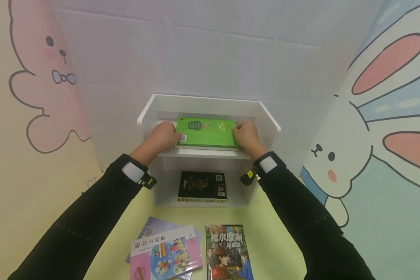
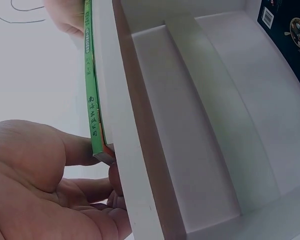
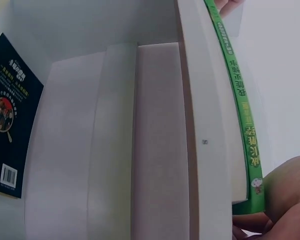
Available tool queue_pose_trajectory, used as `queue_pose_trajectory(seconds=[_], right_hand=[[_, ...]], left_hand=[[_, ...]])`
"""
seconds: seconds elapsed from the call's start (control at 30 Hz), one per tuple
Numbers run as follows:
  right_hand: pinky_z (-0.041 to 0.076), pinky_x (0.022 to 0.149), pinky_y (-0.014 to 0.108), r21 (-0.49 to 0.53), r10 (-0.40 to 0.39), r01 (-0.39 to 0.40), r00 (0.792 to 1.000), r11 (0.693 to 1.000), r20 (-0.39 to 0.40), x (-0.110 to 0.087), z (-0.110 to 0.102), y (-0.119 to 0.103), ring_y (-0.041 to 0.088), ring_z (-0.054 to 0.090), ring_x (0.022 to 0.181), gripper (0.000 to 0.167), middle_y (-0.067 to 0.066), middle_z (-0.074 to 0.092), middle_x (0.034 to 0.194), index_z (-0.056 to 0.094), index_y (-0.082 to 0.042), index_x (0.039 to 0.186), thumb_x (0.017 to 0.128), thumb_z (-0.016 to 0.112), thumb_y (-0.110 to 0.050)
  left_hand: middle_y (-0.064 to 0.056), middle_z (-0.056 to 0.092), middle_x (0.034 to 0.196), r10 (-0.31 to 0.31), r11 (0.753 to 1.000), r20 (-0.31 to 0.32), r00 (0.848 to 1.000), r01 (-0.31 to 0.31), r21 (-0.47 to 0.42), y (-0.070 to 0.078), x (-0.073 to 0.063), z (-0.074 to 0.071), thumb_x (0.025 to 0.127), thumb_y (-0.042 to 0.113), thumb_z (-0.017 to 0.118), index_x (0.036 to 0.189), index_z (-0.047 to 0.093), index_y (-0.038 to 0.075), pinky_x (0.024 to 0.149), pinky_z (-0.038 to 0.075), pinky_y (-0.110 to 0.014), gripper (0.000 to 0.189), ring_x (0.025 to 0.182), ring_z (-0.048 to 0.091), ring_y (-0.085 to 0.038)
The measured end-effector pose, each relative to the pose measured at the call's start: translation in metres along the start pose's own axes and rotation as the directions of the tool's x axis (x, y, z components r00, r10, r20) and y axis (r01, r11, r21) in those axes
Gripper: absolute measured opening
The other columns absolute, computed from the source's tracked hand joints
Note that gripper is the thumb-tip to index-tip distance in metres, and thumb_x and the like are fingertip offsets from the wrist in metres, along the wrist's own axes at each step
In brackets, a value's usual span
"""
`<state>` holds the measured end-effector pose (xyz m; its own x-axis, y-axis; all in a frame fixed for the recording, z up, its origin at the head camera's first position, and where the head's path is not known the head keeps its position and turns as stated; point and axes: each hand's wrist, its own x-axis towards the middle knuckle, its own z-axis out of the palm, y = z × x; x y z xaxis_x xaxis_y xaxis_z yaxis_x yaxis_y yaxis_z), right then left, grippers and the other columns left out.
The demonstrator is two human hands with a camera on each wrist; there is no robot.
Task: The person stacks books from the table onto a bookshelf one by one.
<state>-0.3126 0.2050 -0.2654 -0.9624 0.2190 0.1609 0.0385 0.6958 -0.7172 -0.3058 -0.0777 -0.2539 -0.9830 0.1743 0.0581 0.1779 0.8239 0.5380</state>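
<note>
A green book [image 1: 207, 132] lies flat on the upper level of a small white shelf [image 1: 203, 102], its spine facing front. At its left end my left hand [image 1: 163, 136] pinches the edge with thumb and fingers. My right hand [image 1: 247, 137] grips the opposite end. In the left wrist view, the thumb and fingers of the left hand [image 2: 55, 185] close on the green book's [image 2: 92, 95] corner. From the right wrist, the right hand [image 3: 290, 200] shows beside the other corner of the green book [image 3: 240, 100], its fingertips partly hidden.
A black book [image 1: 202, 186] lies on the lower level of the shelf. In front of the shelf are a pink-and-white book [image 1: 166, 252], a purple-grey book [image 1: 155, 223] partly beneath it, and a dark illustrated book [image 1: 228, 251]. Painted walls flank both sides.
</note>
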Motion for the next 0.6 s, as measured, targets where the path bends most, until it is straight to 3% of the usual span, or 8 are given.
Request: queue_pose_trajectory(seconds=[0.07, 0.2, 0.27, 0.33, 0.4, 0.5, 0.57, 0.6], right_hand=[[0.050, 0.072, 0.029, -0.011, -0.009, 0.009, 1.000, 1.000, -0.010, -0.001, -0.001, -0.001, 0.021, 0.061, 0.088, 0.032, 0.015, 0.070, 0.109, 0.075, 0.005, 0.124, 0.114, 0.060, -0.021], [0.056, 0.089, 0.039, -0.044, -0.053, 0.051, 0.998, 0.998, -0.045, -0.004, -0.001, 0.003, 0.027, 0.064, 0.103, 0.041, 0.020, 0.070, 0.127, 0.068, 0.007, 0.136, 0.114, 0.060, -0.026], [0.056, 0.100, 0.046, -0.058, -0.105, 0.101, 0.991, 0.993, -0.082, -0.012, 0.000, 0.007, 0.030, 0.063, 0.115, 0.052, 0.022, 0.066, 0.140, 0.058, 0.008, 0.149, 0.114, 0.060, -0.030], [0.055, 0.102, 0.049, -0.084, -0.182, 0.171, 0.974, 0.982, -0.138, -0.026, 0.001, 0.011, 0.032, 0.062, 0.120, 0.056, 0.021, 0.063, 0.140, 0.054, 0.006, 0.152, 0.114, 0.060, -0.033], [0.055, 0.100, 0.050, -0.111, -0.280, 0.261, 0.937, 0.959, -0.211, -0.046, 0.003, 0.018, 0.035, 0.062, 0.118, 0.054, 0.022, 0.063, 0.133, 0.055, 0.006, 0.150, 0.112, 0.063, -0.033], [0.055, 0.092, 0.051, -0.147, -0.417, 0.390, 0.852, 0.909, -0.316, -0.083, 0.010, 0.035, 0.038, 0.062, 0.107, 0.047, 0.023, 0.063, 0.120, 0.059, 0.008, 0.139, 0.108, 0.071, -0.026], [0.055, 0.086, 0.051, -0.150, -0.473, 0.450, 0.808, 0.880, -0.352, -0.108, 0.019, 0.051, 0.038, 0.063, 0.098, 0.043, 0.023, 0.064, 0.112, 0.061, 0.009, 0.134, 0.106, 0.075, -0.020], [0.055, 0.082, 0.050, -0.139, -0.483, 0.466, 0.802, 0.874, -0.352, -0.120, 0.025, 0.061, 0.037, 0.063, 0.094, 0.045, 0.022, 0.064, 0.108, 0.060, 0.008, 0.137, 0.105, 0.077, -0.019]], left_hand=[[-0.014, 0.062, 0.099, 0.001, 1.000, -0.006, 1.000, -0.001, -0.002, 0.001, -0.001, 0.000, 0.115, 0.026, 0.055, 0.108, 0.065, -0.002, 0.073, 0.047, -0.033, 0.030, 0.083, 0.057, -0.024], [-0.022, 0.061, 0.115, 0.025, 0.999, -0.075, 0.997, -0.022, 0.042, 0.000, -0.005, 0.007, 0.115, 0.028, 0.053, 0.121, 0.064, -0.009, 0.077, 0.052, -0.039, 0.039, 0.092, 0.060, -0.031], [-0.028, 0.057, 0.127, 0.058, 0.996, -0.133, 0.989, -0.048, 0.079, -0.001, -0.014, 0.011, 0.114, 0.028, 0.053, 0.133, 0.060, -0.014, 0.085, 0.055, -0.047, 0.047, 0.101, 0.061, -0.037], [-0.033, 0.051, 0.136, 0.100, 0.992, -0.183, 0.978, -0.084, 0.094, -0.002, -0.031, 0.015, 0.113, 0.028, 0.055, 0.144, 0.053, -0.017, 0.096, 0.055, -0.054, 0.055, 0.112, 0.060, -0.043], [-0.034, 0.052, 0.138, 0.144, 0.988, -0.221, 0.964, -0.127, 0.087, -0.005, -0.056, 0.019, 0.111, 0.028, 0.059, 0.151, 0.050, -0.017, 0.102, 0.053, -0.059, 0.060, 0.119, 0.060, -0.047], [-0.029, 0.062, 0.133, 0.199, 0.980, -0.253, 0.947, -0.185, 0.078, -0.021, -0.097, 0.031, 0.109, 0.029, 0.066, 0.148, 0.059, -0.010, 0.096, 0.056, -0.060, 0.056, 0.115, 0.065, -0.043], [-0.023, 0.068, 0.127, 0.197, 0.980, -0.242, 0.950, -0.186, 0.068, -0.038, -0.125, 0.042, 0.108, 0.032, 0.070, 0.143, 0.065, -0.005, 0.087, 0.059, -0.057, 0.051, 0.109, 0.069, -0.039], [-0.020, 0.070, 0.124, 0.186, 0.982, -0.230, 0.955, -0.177, 0.062, -0.048, -0.137, 0.049, 0.107, 0.033, 0.071, 0.140, 0.067, -0.003, 0.083, 0.060, -0.055, 0.049, 0.106, 0.070, -0.036]])
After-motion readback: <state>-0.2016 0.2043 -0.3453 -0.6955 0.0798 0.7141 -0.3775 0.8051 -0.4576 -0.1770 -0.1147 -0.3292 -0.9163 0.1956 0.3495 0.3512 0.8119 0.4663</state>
